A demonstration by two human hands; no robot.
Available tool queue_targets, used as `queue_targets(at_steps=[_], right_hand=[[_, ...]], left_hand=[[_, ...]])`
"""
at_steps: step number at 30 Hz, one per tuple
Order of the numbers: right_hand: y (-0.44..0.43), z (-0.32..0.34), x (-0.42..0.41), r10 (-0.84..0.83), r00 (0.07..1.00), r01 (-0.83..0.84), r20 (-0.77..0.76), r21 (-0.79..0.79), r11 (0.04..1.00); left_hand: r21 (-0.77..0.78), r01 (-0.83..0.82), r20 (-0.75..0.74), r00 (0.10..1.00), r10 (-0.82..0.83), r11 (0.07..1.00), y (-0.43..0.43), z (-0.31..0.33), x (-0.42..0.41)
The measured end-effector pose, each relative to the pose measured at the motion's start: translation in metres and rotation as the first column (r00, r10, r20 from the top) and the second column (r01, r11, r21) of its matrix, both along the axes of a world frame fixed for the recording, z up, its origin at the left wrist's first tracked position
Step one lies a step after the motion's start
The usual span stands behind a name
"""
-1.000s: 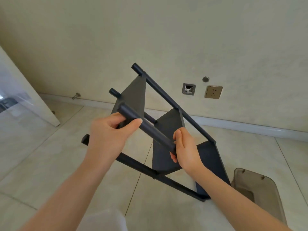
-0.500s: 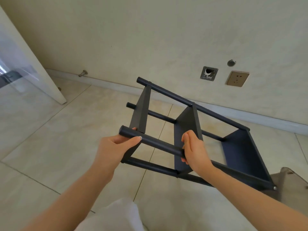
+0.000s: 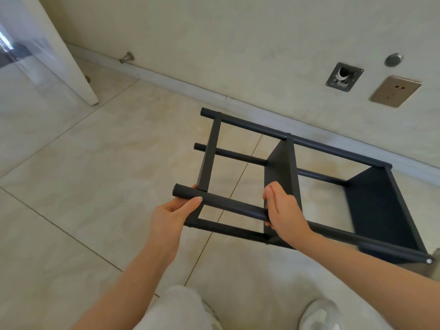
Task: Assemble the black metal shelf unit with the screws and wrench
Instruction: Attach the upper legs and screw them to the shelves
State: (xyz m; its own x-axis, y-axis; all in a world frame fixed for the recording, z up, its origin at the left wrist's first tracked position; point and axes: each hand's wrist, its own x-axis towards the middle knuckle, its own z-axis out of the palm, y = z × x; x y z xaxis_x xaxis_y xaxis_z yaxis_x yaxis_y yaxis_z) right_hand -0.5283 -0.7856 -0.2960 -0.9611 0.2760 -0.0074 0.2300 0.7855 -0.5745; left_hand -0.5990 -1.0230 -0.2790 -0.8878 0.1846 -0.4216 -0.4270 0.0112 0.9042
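Shelf unit (image 3: 281, 167) has tipped lower & flatter vs 1 s ago, now on its side above floor tiles (image 3: 95, 175), nr wall skirting (image 3: 181, 83). L hand (image 3: 171, 215) grips nearest pole (image 3: 233, 207) at its end; R hand (image 3: 283, 210) wraps same pole mid-length.

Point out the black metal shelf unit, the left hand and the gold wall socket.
black metal shelf unit (image 3: 282, 167), head view, middle panel.
left hand (image 3: 170, 216), head view, back of hand.
gold wall socket (image 3: 395, 91), head view, faceplate centre.

Home room: tiled floor (image 3: 100, 163), wall socket (image 3: 395, 91)
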Motion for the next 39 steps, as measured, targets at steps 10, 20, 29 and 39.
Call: queue_targets(at_steps=[10, 20, 29, 39], right_hand=[[0.016, -0.016, 0.0, 0.224, 0.954, -0.173, 0.201, -0.241, 0.955], [0.01, -0.034, -0.003, 0.159, 0.977, -0.083, 0.144, -0.427, 0.9], [-0.002, -0.032, -0.06, 0.236, 0.972, -0.217, -0.003, -0.401, 0.89], [0.017, -0.05, -0.145, 0.167, 0.974, -0.194, -0.15, -0.181, 0.964]], left_hand=[[0.137, -0.112, 0.102, 0.99, 0.099, 0.984, 0.002, -0.045, 0.029], [0.112, -0.09, 0.161, 0.984, 0.072, 0.99, -0.009, -0.072, 0.033], [0.067, -0.12, 0.157, 0.982, 0.108, 0.99, -0.016, -0.089, 0.037], [-0.126, -0.029, 0.051, 0.998, 0.036, 0.992, -0.027, -0.091, 0.018]])
